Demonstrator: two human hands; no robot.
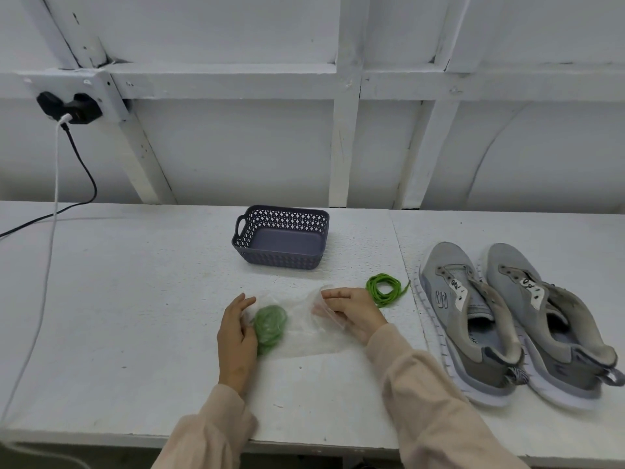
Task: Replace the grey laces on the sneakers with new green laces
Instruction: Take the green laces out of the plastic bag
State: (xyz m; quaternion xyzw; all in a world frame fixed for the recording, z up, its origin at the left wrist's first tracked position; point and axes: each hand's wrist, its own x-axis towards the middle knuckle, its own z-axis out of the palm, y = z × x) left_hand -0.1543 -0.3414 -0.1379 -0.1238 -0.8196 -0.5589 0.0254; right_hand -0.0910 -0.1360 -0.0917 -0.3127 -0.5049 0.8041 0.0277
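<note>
Two grey sneakers without laces, one beside the other, stand at the right of the white table, toes pointing away. A coiled green lace lies loose on the table just left of them. A clear plastic bag lies in front of me with a second green lace coil inside its left end. My left hand rests against that end, fingers fairly straight, beside the coil. My right hand pinches the bag's right end.
An empty dark grey plastic basket with a perforated wall sits behind the bag at the table's middle. A white cable and a black cable run from wall sockets at the far left down across the table's left side.
</note>
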